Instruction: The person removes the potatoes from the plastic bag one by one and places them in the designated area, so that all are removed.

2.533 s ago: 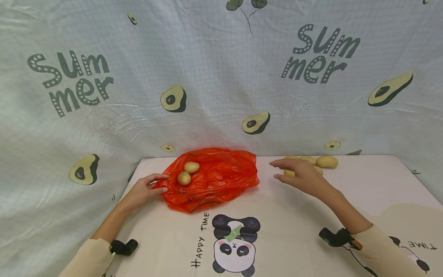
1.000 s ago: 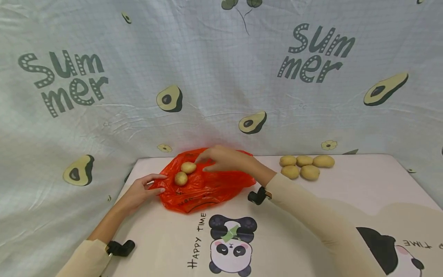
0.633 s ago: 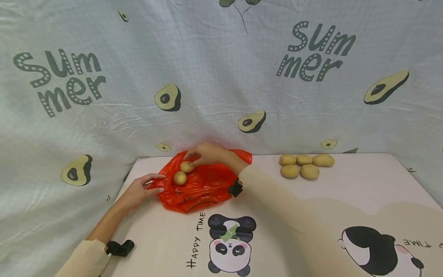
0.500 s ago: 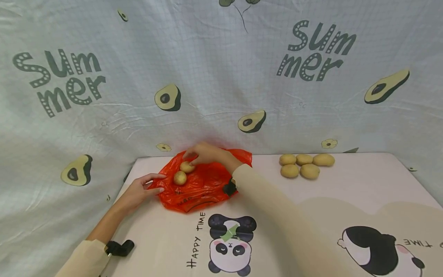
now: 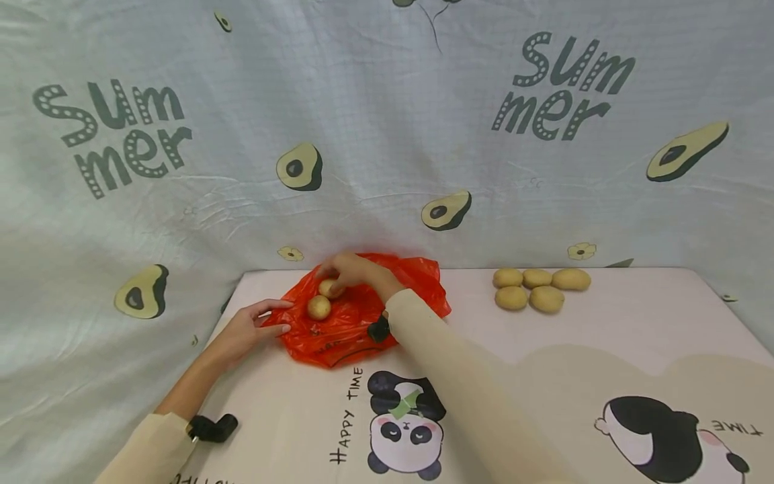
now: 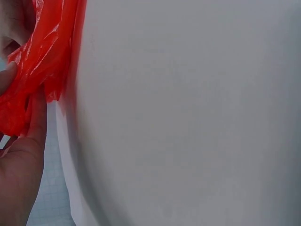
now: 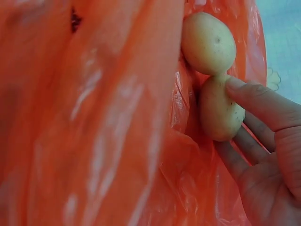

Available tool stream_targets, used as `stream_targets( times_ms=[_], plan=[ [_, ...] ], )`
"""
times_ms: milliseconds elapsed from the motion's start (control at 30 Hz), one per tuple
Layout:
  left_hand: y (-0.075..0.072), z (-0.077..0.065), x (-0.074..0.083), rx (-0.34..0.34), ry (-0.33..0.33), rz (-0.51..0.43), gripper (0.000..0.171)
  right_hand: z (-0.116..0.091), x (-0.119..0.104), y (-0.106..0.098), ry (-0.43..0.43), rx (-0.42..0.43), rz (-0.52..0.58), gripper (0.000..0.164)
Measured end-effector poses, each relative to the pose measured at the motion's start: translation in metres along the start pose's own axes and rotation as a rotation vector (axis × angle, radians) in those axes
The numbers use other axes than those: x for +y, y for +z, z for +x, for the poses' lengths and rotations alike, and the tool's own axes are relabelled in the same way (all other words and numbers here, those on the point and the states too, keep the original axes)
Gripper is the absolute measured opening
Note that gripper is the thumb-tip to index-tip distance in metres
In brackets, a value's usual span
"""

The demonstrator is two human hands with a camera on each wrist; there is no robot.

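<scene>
A crumpled red plastic bag (image 5: 420,286) lies spread on the table, with two small potatoes resting on it. My left hand (image 5: 243,335) holds the bag's left edge; in the left wrist view the bag's folds (image 6: 51,42) run between thumb and fingers. Over the bag, my right hand (image 5: 353,270) grips the farther potato (image 5: 329,288). The right wrist view shows the thumb on top of this potato (image 7: 218,110) and the fingers beneath it. Touching it is the nearer potato (image 5: 319,307), which no hand holds.
Several more potatoes (image 5: 547,299) sit in two rows at the table's back right. The white table (image 5: 629,316) carries printed cartoon pandas. A printed cloth curtain (image 5: 375,134) hangs directly behind the table.
My right hand has come left from beside the back-right potatoes to the bag, and now grips the farther potato there. The left hand has stayed on the bag's edge.
</scene>
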State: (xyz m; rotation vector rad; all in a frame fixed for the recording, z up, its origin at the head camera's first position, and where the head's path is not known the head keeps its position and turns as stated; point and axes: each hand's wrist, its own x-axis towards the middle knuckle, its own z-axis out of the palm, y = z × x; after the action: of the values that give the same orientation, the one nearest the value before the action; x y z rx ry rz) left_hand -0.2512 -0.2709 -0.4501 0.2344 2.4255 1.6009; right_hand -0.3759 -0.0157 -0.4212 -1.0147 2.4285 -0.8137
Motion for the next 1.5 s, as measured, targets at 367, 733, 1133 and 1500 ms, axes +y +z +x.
stream_targets(
  times_ms=[367, 733, 1133, 1500],
  plan=[
    [0.002, 0.003, -0.002, -0.004, 0.026, 0.009, 0.049, -0.001, 0.005, -0.001, 0.006, -0.013, -0.01, 0.035],
    [0.002, 0.0, -0.007, -0.003, 0.016, -0.003, 0.05, -0.037, -0.001, -0.016, -0.132, -0.056, -0.126, 0.033],
    [0.003, 0.001, -0.009, 0.009, 0.016, -0.014, 0.05, -0.093, 0.002, -0.027, -0.18, 0.041, -0.188, 0.035],
    [0.003, 0.001, -0.009, 0.01, 0.023, -0.025, 0.051, -0.135, 0.018, -0.025, -0.284, 0.201, -0.061, 0.044]
  ],
)
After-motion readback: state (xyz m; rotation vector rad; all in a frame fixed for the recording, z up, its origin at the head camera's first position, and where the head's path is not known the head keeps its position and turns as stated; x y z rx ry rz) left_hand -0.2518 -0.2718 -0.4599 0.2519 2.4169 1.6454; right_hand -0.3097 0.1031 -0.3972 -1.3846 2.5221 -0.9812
